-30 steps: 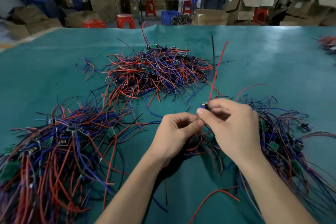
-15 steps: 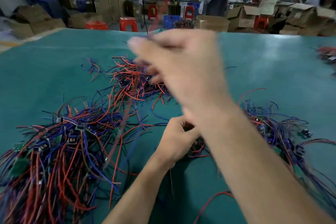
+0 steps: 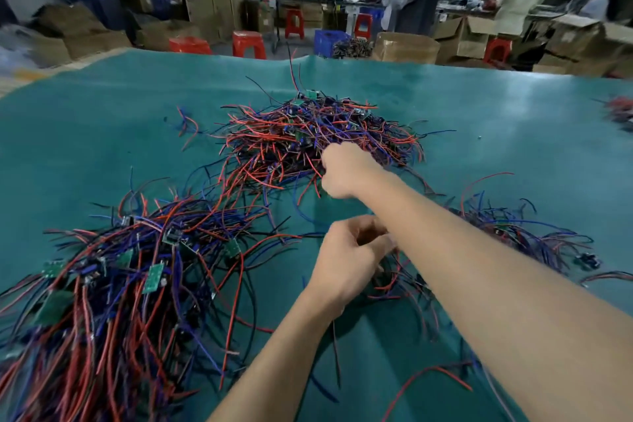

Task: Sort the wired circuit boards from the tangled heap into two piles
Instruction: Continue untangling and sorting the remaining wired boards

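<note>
Since half a second ago the right hand (image 3: 346,169) has swung from high in front of the camera down to the near edge of the far pile (image 3: 318,134); a second ago it pinched a board with a red wire just above the left hand (image 3: 349,262). Right arm now stretched out, crossing over the left hand. Right fingers curled under at the pile's edge, knuckles toward camera; cannot tell whether they hold a board or wire or have let go.

Left hand hasn't left its spot, at the near-left edge of the tangled heap (image 3: 507,236). Fingers curled in; right forearm hides the tips, so cannot tell what they grip, if anything.

Relative to the far pile: it lies mid-table on the teal table cover (image 3: 102,134), red, blue and black wires with small green circuit boards on top. The near pile (image 3: 113,284) lies nearer the camera and to the left, bigger, boards scattered among the wires, one green board (image 3: 151,278) plain to see. Tangled heap nearer and to the right, partly under the right arm. Loose red wire (image 3: 428,377) on the cover nearest the camera.

Beyond the far pile: red stools (image 3: 248,44), cardboard boxes (image 3: 406,49), a blue crate (image 3: 330,42), people standing at benches.
</note>
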`<control>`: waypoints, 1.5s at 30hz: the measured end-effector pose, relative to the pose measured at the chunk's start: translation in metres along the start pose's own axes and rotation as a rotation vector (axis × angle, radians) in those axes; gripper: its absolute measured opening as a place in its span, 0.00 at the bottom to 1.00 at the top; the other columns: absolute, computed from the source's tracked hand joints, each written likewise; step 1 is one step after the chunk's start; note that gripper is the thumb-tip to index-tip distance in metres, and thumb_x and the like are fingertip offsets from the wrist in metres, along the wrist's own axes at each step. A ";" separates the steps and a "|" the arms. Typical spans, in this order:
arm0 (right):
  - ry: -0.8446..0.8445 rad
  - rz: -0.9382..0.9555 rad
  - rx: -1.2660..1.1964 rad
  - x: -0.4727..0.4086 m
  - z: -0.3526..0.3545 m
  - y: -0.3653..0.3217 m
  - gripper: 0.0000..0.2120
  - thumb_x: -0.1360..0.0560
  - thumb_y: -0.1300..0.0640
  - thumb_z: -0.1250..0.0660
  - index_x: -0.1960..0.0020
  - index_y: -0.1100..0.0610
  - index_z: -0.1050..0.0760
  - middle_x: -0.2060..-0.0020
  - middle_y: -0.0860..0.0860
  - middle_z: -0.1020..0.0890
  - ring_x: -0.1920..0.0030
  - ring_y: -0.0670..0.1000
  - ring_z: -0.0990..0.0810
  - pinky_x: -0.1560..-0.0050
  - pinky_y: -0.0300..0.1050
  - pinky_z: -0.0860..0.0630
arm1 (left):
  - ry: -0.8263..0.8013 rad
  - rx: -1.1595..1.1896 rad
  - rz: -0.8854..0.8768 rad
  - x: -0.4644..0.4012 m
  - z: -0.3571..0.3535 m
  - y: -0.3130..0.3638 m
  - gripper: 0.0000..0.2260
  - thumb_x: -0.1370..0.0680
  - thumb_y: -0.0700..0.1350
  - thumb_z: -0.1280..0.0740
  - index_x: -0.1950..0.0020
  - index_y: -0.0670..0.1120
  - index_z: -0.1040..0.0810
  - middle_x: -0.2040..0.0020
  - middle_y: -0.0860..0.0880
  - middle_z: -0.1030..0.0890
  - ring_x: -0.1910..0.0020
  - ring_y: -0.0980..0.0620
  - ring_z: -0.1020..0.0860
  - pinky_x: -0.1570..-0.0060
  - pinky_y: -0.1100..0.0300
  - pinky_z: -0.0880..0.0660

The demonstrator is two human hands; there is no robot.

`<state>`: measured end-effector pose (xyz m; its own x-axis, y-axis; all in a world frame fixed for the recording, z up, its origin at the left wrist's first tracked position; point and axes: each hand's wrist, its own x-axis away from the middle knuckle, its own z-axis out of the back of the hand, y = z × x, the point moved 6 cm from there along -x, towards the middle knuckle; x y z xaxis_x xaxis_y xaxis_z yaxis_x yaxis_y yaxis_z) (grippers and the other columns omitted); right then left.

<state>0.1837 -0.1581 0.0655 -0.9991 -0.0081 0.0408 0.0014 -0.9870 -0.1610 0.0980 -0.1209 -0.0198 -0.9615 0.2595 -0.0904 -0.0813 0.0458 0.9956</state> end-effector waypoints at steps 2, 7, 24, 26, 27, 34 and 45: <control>0.022 -0.027 -0.083 -0.003 -0.009 0.014 0.04 0.22 0.63 0.37 0.48 0.61 0.26 0.40 0.64 0.22 0.45 0.66 0.22 0.43 0.54 0.23 | -0.032 -0.024 0.032 0.004 -0.002 0.001 0.07 0.22 0.37 0.32 0.53 0.48 0.18 0.61 0.51 0.18 0.62 0.52 0.20 0.62 0.59 0.22; 0.206 -0.056 -0.304 0.009 0.008 0.035 0.14 0.24 0.61 0.37 0.68 0.54 0.28 0.60 0.62 0.25 0.58 0.61 0.27 0.52 0.49 0.25 | -0.023 0.080 0.018 0.006 0.000 0.009 0.07 0.22 0.35 0.33 0.55 0.44 0.17 0.63 0.51 0.17 0.63 0.55 0.20 0.66 0.63 0.24; 0.497 -0.030 -0.412 0.148 -0.007 0.097 0.06 0.26 0.54 0.28 0.57 0.53 0.13 0.56 0.46 0.12 0.73 0.44 0.27 0.61 0.41 0.23 | 0.148 0.227 0.085 0.004 0.006 0.004 0.09 0.17 0.40 0.39 0.39 0.39 0.26 0.53 0.41 0.15 0.62 0.52 0.19 0.72 0.63 0.25; 0.608 -0.069 -0.417 0.154 -0.001 0.099 0.05 0.26 0.54 0.27 0.57 0.50 0.12 0.49 0.44 0.12 0.65 0.50 0.16 0.54 0.46 0.18 | 0.116 0.212 0.079 0.005 0.005 0.005 0.10 0.17 0.40 0.39 0.36 0.41 0.27 0.56 0.42 0.15 0.66 0.52 0.19 0.76 0.63 0.28; 0.663 -0.045 -0.431 0.157 0.003 0.097 0.05 0.26 0.55 0.27 0.56 0.50 0.12 0.48 0.44 0.12 0.59 0.51 0.13 0.50 0.48 0.18 | 0.102 0.223 0.075 0.006 0.004 0.007 0.10 0.17 0.41 0.39 0.36 0.42 0.27 0.56 0.41 0.15 0.67 0.51 0.19 0.77 0.63 0.29; 0.211 0.249 -0.582 0.153 -0.015 0.061 0.10 0.32 0.51 0.33 0.70 0.52 0.21 0.73 0.55 0.29 0.72 0.47 0.36 0.69 0.47 0.32 | 0.174 0.314 0.101 0.007 0.009 0.007 0.10 0.18 0.49 0.35 0.52 0.43 0.23 0.56 0.43 0.14 0.71 0.53 0.22 0.71 0.61 0.27; 0.353 -0.090 -1.062 0.137 -0.025 0.113 0.07 0.29 0.45 0.28 0.55 0.47 0.17 0.67 0.49 0.16 0.70 0.48 0.21 0.65 0.45 0.27 | -0.045 0.195 -0.011 0.012 0.000 0.017 0.07 0.31 0.41 0.28 0.55 0.49 0.21 0.63 0.43 0.21 0.71 0.55 0.27 0.73 0.66 0.34</control>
<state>0.0461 -0.2668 0.0286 -0.9498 0.2689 -0.1599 0.0607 -0.3431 -0.9373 0.0846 -0.1172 -0.0038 -0.9477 0.3009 -0.1066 -0.0351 0.2336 0.9717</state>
